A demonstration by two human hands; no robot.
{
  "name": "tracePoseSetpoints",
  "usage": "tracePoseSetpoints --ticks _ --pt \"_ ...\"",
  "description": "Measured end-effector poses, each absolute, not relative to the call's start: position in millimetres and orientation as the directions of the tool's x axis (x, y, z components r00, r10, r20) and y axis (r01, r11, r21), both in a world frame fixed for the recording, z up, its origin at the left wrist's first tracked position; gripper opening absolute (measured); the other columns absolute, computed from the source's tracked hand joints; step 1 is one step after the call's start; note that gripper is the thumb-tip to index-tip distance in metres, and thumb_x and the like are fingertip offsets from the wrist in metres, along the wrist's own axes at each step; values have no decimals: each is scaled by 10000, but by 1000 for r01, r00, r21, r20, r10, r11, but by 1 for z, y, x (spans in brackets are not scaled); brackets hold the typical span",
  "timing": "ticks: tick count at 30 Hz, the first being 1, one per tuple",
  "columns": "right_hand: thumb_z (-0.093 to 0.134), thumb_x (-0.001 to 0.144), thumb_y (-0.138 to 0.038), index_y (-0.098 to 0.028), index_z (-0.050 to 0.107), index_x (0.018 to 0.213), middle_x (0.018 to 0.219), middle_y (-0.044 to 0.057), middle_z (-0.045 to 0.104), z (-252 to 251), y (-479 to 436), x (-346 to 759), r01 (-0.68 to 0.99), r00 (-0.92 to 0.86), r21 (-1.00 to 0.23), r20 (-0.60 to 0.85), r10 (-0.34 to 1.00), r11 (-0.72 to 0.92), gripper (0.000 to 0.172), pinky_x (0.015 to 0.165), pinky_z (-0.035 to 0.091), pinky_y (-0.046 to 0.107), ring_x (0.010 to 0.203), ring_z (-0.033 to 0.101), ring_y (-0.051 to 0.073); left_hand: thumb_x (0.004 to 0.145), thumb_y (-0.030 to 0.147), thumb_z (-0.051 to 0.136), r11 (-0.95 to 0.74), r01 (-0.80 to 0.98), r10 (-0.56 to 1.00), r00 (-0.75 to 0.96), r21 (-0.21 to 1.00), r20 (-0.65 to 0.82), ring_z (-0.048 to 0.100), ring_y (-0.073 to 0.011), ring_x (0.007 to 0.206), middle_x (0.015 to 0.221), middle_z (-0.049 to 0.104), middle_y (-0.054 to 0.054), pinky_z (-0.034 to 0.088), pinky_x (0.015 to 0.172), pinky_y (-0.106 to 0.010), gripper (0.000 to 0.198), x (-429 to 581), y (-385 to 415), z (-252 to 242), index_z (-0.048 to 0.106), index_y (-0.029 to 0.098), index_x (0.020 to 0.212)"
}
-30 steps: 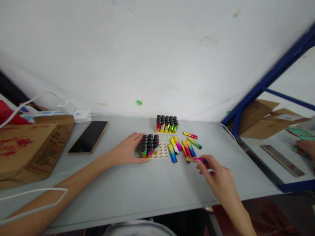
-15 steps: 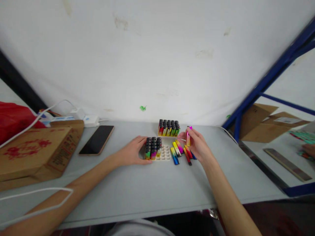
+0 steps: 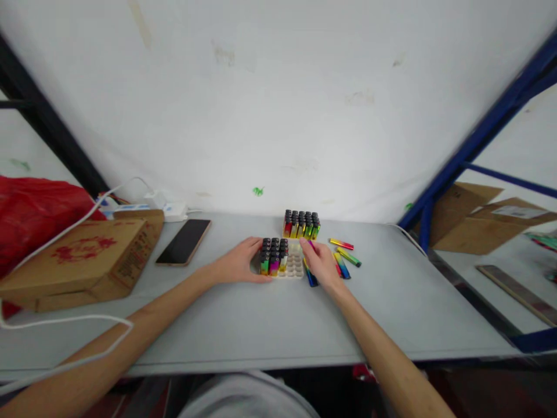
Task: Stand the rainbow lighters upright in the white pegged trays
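My left hand is closed round the left side of a white lighter tray, thumb at the front corner. Upright lighters with black tops fill the tray's left part, and bare round cells show on its right. At the right edge of the tray, my right hand pinches a lighter with a purple body; most of it is covered by my fingers. Beside and partly under that hand lie several loose coloured lighters, among them a green one and a yellow-blue one.
Behind stands a full block of lighters near the wall. To the left are a phone, a cardboard box, a red bag and a white cable. A blue metal frame and an open carton are at the right.
My right hand has moved left from the loose lighters to the tray, carrying the purple lighter. The loose lighters now lie more spread out. My left hand stays at the tray.
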State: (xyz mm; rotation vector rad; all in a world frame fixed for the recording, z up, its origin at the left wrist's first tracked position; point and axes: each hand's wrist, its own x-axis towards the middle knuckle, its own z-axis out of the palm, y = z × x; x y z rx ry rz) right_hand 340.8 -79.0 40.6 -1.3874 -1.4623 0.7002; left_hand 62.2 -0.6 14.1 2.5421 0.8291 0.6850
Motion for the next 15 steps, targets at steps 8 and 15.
tracePoseSetpoints --ticks 8,15 --pt "504 927 -728 -298 353 606 573 -31 382 34 -79 333 480 86 -836 348 934 267 557 602 279 328 609 366 161 782 700 991 -762 431 615 715 483 333 730 -429 1365 1449 759 -166 582 1249 -567 879 61 2 15 706 210 1454" --pt "525 1026 -732 -292 411 683 617 -14 484 36 -83 337 480 29 -824 357 934 300 569 633 335 339 640 461 198 788 719 979 -750 455 631 709 480 314 735 -414 1343 1432 762 -166 587 1234 -563 863 61 2 14 710 221 1439"
